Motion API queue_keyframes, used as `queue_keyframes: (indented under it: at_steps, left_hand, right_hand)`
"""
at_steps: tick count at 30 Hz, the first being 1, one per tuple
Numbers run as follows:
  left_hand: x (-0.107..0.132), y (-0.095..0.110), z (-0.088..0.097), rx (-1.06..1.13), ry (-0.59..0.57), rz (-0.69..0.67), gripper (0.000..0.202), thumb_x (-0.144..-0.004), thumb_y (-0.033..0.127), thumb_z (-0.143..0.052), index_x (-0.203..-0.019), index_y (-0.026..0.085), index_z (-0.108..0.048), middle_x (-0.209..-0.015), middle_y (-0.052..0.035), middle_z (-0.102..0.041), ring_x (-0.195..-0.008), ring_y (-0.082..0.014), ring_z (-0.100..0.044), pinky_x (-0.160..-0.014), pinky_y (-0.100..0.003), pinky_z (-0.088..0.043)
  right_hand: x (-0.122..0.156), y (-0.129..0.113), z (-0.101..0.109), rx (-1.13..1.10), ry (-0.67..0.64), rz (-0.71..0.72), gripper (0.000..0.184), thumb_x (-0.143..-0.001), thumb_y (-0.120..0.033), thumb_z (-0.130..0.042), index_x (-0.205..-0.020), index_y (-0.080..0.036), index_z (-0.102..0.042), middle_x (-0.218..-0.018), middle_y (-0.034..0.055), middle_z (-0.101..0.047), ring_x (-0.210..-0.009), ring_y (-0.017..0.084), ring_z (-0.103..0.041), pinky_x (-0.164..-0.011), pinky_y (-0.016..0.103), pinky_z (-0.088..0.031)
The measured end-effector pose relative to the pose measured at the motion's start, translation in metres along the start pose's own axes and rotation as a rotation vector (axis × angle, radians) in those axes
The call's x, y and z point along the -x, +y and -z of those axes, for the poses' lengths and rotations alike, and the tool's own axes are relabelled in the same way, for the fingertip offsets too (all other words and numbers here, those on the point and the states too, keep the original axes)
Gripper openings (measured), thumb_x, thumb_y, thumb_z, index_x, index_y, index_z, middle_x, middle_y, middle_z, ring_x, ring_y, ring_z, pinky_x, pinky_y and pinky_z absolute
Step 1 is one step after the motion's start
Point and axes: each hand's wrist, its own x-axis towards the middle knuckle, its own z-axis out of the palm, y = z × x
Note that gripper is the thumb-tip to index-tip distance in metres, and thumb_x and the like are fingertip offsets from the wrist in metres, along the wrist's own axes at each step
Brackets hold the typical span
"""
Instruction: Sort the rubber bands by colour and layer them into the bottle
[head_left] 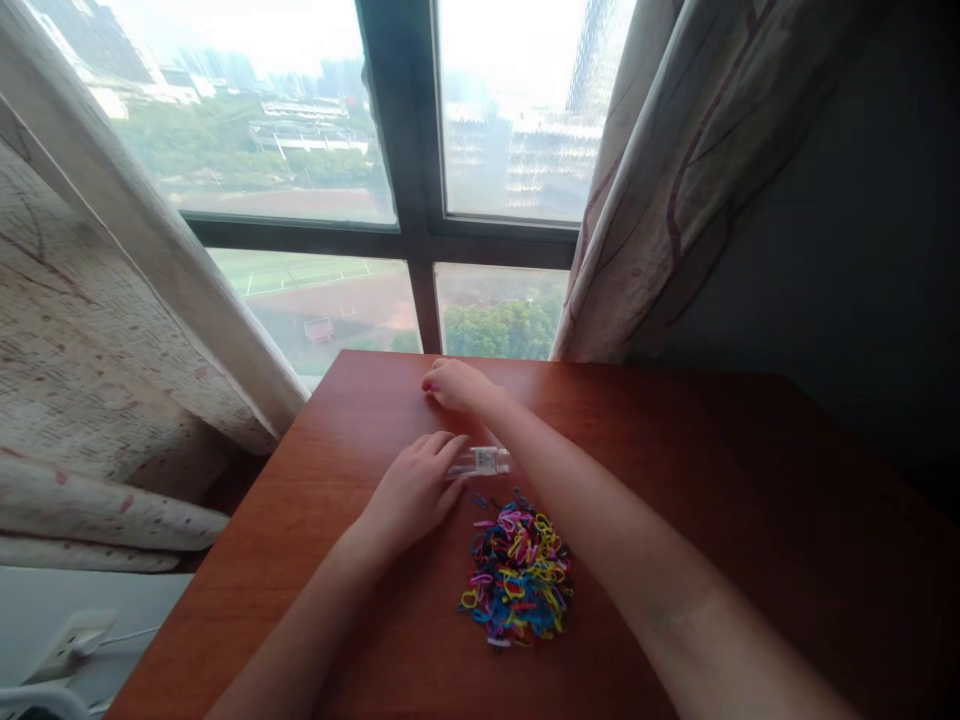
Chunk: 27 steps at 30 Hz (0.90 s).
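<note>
A small clear bottle (491, 461) with a printed white label lies on its side on the wooden table, neck to the right. My left hand (420, 485) is closed around its left end, fingers over the top and thumb on the near side. Farther back, close to the table's far edge, my right hand (457, 386) has its fingers curled together. A speck of pink or red shows at its fingertips; what it is, I cannot make out. Just nearer than the bottle sits a pile of small colourful elastic bands (517, 575), mostly blue, yellow, pink and black.
The brown table (360, 640) reaches up to a window with a dark frame (416, 235). Patterned curtains hang on the left (97, 300) and the right (652, 200). A wall socket (75, 640) with a plugged-in white cable is at the lower left.
</note>
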Motion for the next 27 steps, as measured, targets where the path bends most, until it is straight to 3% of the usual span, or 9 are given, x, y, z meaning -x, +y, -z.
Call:
queue_keyframes:
  at_steps: [4,6,9,14,20,27]
  left_hand:
    - [0.001,-0.005,-0.001,0.067,0.036,-0.001,0.035,-0.084,0.021,-0.057,-0.119,0.021,-0.056,-0.119,-0.0102,-0.059,-0.107,-0.0257,-0.057,-0.094,-0.039,-0.047]
    - [-0.001,-0.008,-0.003,0.092,0.047,-0.003,0.035,-0.083,0.021,-0.058,-0.118,0.021,-0.057,-0.118,-0.0097,-0.059,-0.105,-0.0253,-0.058,-0.093,-0.038,-0.048]
    - [-0.009,-0.009,-0.009,0.112,0.073,0.004,0.035,-0.084,0.023,-0.059,-0.118,0.022,-0.057,-0.115,-0.0093,-0.059,-0.103,-0.0249,-0.058,-0.091,-0.037,-0.048]
    - [-0.031,-0.003,-0.024,0.062,0.128,0.023,0.036,-0.084,0.026,-0.061,-0.119,0.021,-0.058,-0.111,-0.0096,-0.061,-0.103,-0.0263,-0.059,-0.090,-0.039,-0.048]
    - [-0.052,0.009,-0.035,0.081,0.150,-0.015,0.041,-0.084,0.028,-0.061,-0.124,0.019,-0.055,-0.120,-0.0105,-0.057,-0.107,-0.0262,-0.057,-0.094,-0.039,-0.048]
    - [-0.039,-0.003,-0.032,0.130,0.176,0.009,0.052,-0.083,0.029,-0.062,-0.132,0.020,-0.049,-0.129,-0.0111,-0.053,-0.118,-0.0275,-0.052,-0.102,-0.042,-0.044]
  right_hand:
    - [0.039,0.024,0.029,0.074,-0.034,0.012,0.029,-0.091,-0.031,-0.061,-0.119,-0.020,-0.061,-0.121,0.0085,-0.061,-0.103,0.020,-0.061,-0.091,0.039,-0.051]
    - [0.069,0.039,0.051,0.109,-0.035,0.012,0.033,-0.083,-0.020,-0.068,-0.115,-0.021,-0.064,-0.114,0.0079,-0.066,-0.103,0.021,-0.062,-0.096,0.038,-0.049]
    - [0.123,0.056,0.079,0.148,0.018,-0.024,0.031,-0.082,-0.018,-0.064,-0.112,-0.017,-0.065,-0.111,0.0102,-0.068,-0.100,0.022,-0.064,-0.095,0.040,-0.049]
    - [0.188,0.064,0.090,0.147,0.159,-0.046,0.036,-0.082,-0.019,-0.061,-0.118,-0.019,-0.061,-0.116,0.0087,-0.067,-0.106,0.021,-0.063,-0.094,0.037,-0.049]
    - [0.201,0.059,0.082,0.159,0.238,-0.010,0.043,-0.077,-0.012,-0.059,-0.119,-0.020,-0.059,-0.120,0.0086,-0.062,-0.112,0.021,-0.057,-0.101,0.037,-0.044]
    - [0.204,0.059,0.084,0.143,0.242,-0.014,0.037,-0.077,-0.013,-0.060,-0.114,-0.021,-0.061,-0.113,0.0086,-0.063,-0.106,0.021,-0.059,-0.096,0.035,-0.048]
